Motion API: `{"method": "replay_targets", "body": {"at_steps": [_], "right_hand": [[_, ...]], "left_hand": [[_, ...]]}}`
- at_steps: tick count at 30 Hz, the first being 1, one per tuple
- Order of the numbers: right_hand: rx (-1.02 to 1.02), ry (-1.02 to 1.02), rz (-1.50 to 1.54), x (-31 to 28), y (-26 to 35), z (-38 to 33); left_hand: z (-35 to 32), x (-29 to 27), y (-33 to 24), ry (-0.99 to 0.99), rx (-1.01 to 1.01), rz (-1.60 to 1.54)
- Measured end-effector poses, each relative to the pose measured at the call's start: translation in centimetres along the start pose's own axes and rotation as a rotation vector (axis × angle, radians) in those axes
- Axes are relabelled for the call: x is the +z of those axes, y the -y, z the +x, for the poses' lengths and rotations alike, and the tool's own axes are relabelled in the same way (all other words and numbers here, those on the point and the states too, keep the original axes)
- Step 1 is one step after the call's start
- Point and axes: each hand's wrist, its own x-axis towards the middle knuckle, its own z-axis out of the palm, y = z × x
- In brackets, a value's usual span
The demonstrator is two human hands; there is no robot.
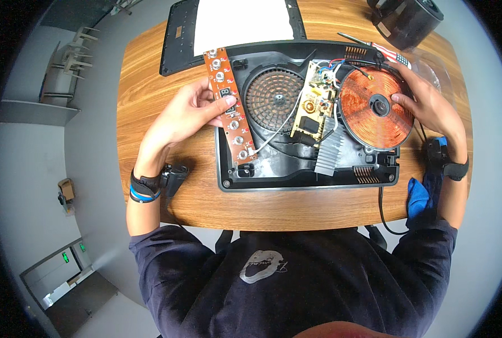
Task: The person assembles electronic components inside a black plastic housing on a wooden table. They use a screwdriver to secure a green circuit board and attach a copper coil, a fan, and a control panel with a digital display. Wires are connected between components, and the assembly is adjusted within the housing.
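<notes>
At nine o'clock of an open black plastic casing (287,182) on a wooden counter (313,209), the left hand (190,112) is pinched closed, thumb on top, on a long brown circuit strip (237,132), which slants over the casing's left edge. At eleven o'clock, a white sheet (242,22) covers much of a black panel (177,42). Inside the casing, toward ten o'clock, is a round grille (273,104). A white wire runs from the strip's lower end toward a tan circuit board (309,121) near the centre, beside a silver finned heat sink (330,155). At three o'clock sits a copper coil (358,115). The right hand (425,101) curves part-open over its right side, thumb on the face; whether it grips is unclear. A blue cloth (417,197) lies at four o'clock.
</notes>
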Motion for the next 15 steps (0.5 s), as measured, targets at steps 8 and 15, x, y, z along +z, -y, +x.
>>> {"method": "replay_targets", "body": {"at_steps": [8,15], "right_hand": [[-0.187,-0.217,0.006,0.0,3.3,0.8],[-0.431,-0.187,-0.091,-0.1,5.4,3.1]], "left_hand": [[-0.1,0.0,-1.2,-0.069,0.066,-0.034],[0.3,-0.3,-2.0,-0.113,0.135,0.021]]}}
